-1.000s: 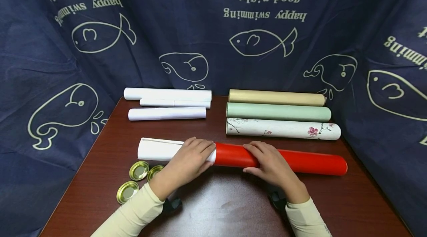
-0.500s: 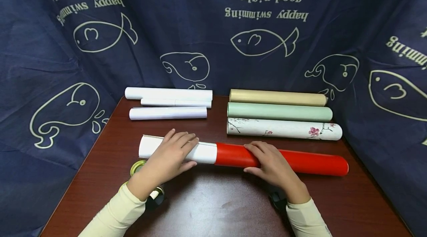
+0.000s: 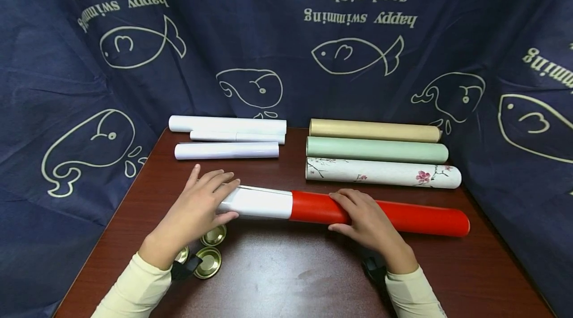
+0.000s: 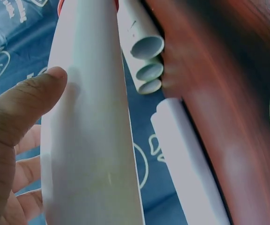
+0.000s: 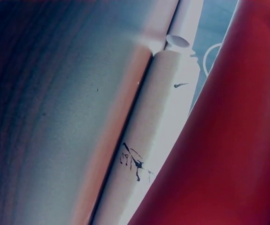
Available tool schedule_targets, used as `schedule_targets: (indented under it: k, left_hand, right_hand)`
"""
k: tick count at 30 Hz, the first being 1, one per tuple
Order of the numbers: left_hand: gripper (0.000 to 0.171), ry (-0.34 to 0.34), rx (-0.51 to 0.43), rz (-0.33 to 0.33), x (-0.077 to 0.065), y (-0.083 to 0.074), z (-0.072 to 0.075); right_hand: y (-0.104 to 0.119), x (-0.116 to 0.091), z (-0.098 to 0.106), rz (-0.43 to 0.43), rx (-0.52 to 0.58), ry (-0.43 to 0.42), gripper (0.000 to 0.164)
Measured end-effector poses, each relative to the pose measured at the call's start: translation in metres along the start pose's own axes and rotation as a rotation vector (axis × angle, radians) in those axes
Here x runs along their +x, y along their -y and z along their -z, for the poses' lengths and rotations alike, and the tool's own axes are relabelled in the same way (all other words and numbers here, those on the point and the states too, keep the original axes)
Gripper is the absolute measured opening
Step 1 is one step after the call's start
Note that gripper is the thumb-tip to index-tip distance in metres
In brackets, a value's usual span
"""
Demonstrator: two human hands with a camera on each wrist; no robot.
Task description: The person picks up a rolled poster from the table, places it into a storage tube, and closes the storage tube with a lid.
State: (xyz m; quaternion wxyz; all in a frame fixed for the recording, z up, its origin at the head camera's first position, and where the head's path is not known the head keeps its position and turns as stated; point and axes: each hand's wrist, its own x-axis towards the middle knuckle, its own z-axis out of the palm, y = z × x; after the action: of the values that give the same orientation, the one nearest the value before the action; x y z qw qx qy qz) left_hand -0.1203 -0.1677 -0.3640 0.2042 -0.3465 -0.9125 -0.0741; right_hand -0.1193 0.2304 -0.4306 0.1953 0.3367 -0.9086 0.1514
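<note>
In the head view a rolled sheet of white paper (image 3: 261,202) lies lengthwise against the left end of a red tube (image 3: 423,217). My left hand (image 3: 197,206) holds the white roll near its left end, thumb on the near side and fingers over the far side; that end is hidden behind the hand. Red edges show on both sides of the far end of the white roll (image 4: 90,117) in the left wrist view. My right hand (image 3: 364,218) grips the red tube left of its middle, thumb at the front. The red tube (image 5: 228,140) fills the right wrist view's right side.
Gold lids (image 3: 208,262) sit below my left hand, partly covered by the wrist. White paper rolls (image 3: 226,151) lie at the back left. Behind the red tube are a flower-print tube (image 3: 385,172), a green tube (image 3: 376,150) and a tan tube (image 3: 376,130). A blue curtain (image 3: 286,34) surrounds the table.
My left hand has slid left along the white roll, from beside the red tube to the roll's left end. My right hand and the red tube have stayed in place.
</note>
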Motion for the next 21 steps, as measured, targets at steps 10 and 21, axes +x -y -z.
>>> schedule_targets:
  k: [10,21]
  left_hand:
    - [0.067,0.013,-0.041,0.024,-0.009,0.009,-0.002]
    - [0.062,-0.013,-0.05,0.022,-0.01,0.007,-0.007]
  right_hand:
    - [0.0,-0.001,-0.001,-0.003,-0.001,0.0,0.073]
    - [-0.001,-0.001,-0.002,0.003,0.002,-0.006,0.074]
